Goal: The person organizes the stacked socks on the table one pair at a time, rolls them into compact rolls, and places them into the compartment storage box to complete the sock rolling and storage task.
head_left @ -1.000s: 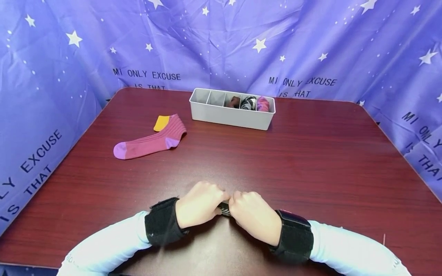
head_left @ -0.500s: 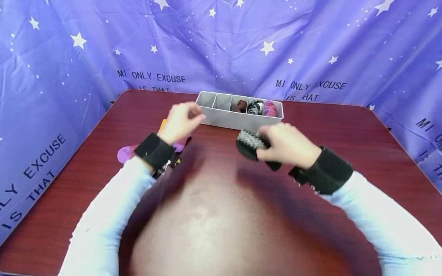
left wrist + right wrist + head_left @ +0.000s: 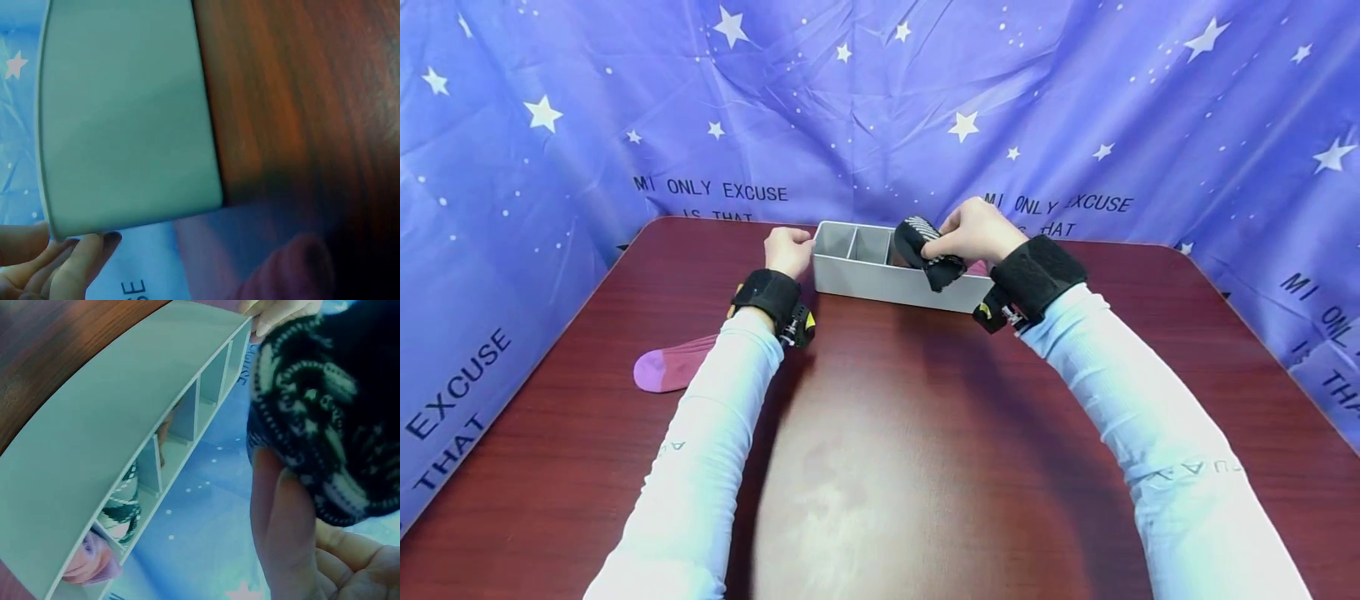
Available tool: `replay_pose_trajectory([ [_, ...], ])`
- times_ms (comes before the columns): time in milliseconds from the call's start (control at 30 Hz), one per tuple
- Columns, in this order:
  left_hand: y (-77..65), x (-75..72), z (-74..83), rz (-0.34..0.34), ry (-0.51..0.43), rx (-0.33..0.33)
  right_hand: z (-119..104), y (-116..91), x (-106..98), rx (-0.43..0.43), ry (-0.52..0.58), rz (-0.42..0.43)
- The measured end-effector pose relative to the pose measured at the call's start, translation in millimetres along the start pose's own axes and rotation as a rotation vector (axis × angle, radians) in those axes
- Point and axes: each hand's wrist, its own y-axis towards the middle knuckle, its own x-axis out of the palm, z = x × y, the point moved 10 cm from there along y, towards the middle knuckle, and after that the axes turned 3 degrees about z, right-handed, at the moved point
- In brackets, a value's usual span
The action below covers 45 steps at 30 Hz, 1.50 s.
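Observation:
My right hand (image 3: 973, 232) pinches a rolled black sock with a white pattern (image 3: 917, 237) above the grey divided storage box (image 3: 880, 281). In the right wrist view, thumb and fingers grip the lower edge of the rolled sock (image 3: 319, 425). At the box's left end is my left hand (image 3: 788, 250), its fingers bent; the left wrist view has the thumb at the rim and the fingertips against the end wall. Inside the box, the right wrist view shows a pink rolled sock (image 3: 92, 557), a black-and-white one (image 3: 122, 509) and a brown one (image 3: 165, 431), each in its own compartment.
A pink sock with a purple toe (image 3: 673, 367) lies flat on the red-brown table (image 3: 1000, 467), partly hidden by my left forearm. Behind the table hangs a purple curtain (image 3: 880, 100) with stars and lettering.
Both hands have moved forward from the table's near side to the box. The right hand has carried the rolled black sock over it; the left hand has let go of the sock and reached the box's end.

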Motion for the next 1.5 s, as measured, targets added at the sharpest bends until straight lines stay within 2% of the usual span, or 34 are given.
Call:
replay_pose_trajectory([
  [67,-23.6,-13.3,17.1,-0.001,0.002,-0.022,3.8,4.0,3.2,0.030,0.011,0.004],
  [167,-63.3,-32.6,46.5,-0.048,-0.005,-0.070,11.2,9.0,4.4,0.059,-0.008,0.022],
  [233,-79.9,-37.1,56.9,-0.045,-0.020,-0.065,16.2,11.0,4.9,0.079,-0.007,0.029],
  [333,-95.5,-26.2,62.2,-0.100,-0.091,-0.058,20.4,13.9,0.7,0.085,0.001,0.101],
  [467,-114.6,-2.5,66.3,-0.242,-0.303,-0.109,18.3,16.9,-9.6,0.058,0.030,0.303],
  [567,-126.4,9.7,70.5,-0.321,-0.397,-0.152,14.2,18.7,-8.9,0.034,0.007,0.418],
  [700,-133.8,14.5,72.4,-0.339,-0.397,-0.168,8.5,21.6,6.1,0.029,-0.124,0.441],
  [867,-136.1,13.5,73.9,-0.320,-0.389,-0.171,2.2,25.7,25.7,0.066,-0.314,0.394],
  [967,-135.5,12.2,75.5,-0.312,-0.397,-0.169,-6.4,30.2,36.0,0.054,-0.387,0.358],
  [1100,-133.6,10.9,74.2,-0.317,-0.403,-0.174,-14.4,36.8,48.6,0.037,-0.438,0.308],
  [1233,-131.6,9.1,71.6,-0.327,-0.398,-0.175,-16.6,42.2,53.7,0.045,-0.447,0.294],
  [1367,-129.3,5.0,68.5,-0.317,-0.390,-0.175,-23.6,49.3,61.6,0.000,-0.464,0.278],
  [1500,-130.2,2.9,66.4,-0.318,-0.373,-0.170,-22.0,55.2,76.2,-0.003,-0.467,0.218],
])
